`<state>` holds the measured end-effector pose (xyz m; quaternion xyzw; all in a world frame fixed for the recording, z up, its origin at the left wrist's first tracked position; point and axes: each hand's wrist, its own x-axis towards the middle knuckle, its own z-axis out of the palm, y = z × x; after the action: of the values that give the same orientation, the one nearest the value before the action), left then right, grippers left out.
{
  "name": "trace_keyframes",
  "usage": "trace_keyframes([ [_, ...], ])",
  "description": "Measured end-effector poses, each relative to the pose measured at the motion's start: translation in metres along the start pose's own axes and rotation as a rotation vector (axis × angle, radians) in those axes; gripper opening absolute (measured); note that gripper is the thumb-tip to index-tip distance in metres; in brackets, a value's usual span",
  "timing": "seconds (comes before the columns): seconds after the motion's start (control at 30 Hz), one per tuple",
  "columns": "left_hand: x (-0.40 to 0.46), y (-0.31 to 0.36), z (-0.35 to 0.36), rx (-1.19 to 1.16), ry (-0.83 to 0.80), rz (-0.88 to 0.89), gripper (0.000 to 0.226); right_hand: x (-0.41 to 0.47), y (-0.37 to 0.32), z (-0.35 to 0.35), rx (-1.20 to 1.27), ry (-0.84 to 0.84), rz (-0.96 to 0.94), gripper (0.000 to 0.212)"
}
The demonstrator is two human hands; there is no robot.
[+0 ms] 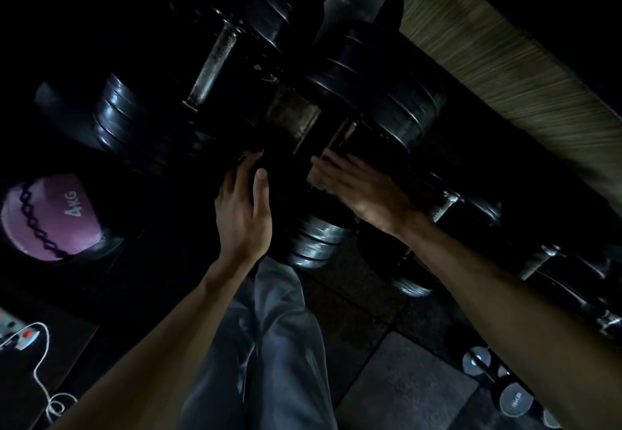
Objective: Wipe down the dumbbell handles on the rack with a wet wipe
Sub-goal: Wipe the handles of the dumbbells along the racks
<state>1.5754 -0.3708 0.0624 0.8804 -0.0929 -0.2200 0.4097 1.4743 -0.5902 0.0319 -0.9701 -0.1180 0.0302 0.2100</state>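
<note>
Item: black dumbbell rack [340, 140], dim gym, seen from above.

Progress (judged): early or mid-course. No wet wipe can be made out in either hand; the picture is too dark to confirm one. No handle looks visibly damp. Several handles along the rack's right end appear untouched, so most of the wiping seems left to do.

Left hand [244, 209]: laid against a dark dumbbell at the rack's front edge, thumb straight, fingers curving over the top into shadow. Whether they clamp on anything cannot be told.

Right hand [350, 184]: fingers straight and together, blurred, flat against the dark dumbbell just below the rack's middle; gripping nothing visible.

Task's things:
- Knurled silver steel dumbbell handle [213, 64], cross-hatched, cylindrical, toward the rack's upper left, between stacked glossy black plate heads [124, 120]. Apart from both hands.
- Short dull grey metal handle [292, 111], worn, at the rack's middle, just above the hands, beside a large ribbed black rubber dumbbell head [380, 93].
- Smaller chrome-handled dumbbells [447, 206], running toward the rack's lower right end.

Other:
- Round purple medicine ball marked 4 KG [50, 217], matte, black chain pattern, left of the rack.
- White cable [42, 369], looped on the floor, lower left.
- Grey trouser leg [266, 345], soft creased fabric.
</note>
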Motion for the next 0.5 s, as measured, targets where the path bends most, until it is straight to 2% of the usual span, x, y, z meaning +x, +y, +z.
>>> trace_keyframes([
  [0.13, 0.000, 0.000, 0.000, 0.002, 0.002, 0.004, 0.050, 0.006, -0.003, -0.005, 0.045, 0.118, 0.295, 0.054],
  [0.2, 0.000, 0.001, 0.000, 0.000, 0.002, 0.002, 0.050, 0.000, -0.011, 0.004, 0.086, 0.095, 0.216, 0.050],
  [0.27, -0.001, 0.002, -0.001, 0.003, -0.001, 0.007, 0.051, -0.007, -0.016, 0.007, 0.108, -0.002, 0.099, 0.049],
  [0.33, -0.001, 0.004, -0.002, 0.011, -0.009, 0.014, 0.051, -0.007, -0.019, 0.000, 0.122, -0.059, 0.088, 0.044],
  [0.4, -0.002, 0.005, -0.003, 0.029, -0.025, 0.028, 0.053, -0.004, -0.028, -0.010, 0.258, -0.096, 0.190, 0.045],
  [0.5, -0.010, 0.010, -0.003, 0.113, -0.051, 0.082, 0.060, -0.007, -0.051, -0.021, 0.572, -0.157, 0.500, 0.040],
])
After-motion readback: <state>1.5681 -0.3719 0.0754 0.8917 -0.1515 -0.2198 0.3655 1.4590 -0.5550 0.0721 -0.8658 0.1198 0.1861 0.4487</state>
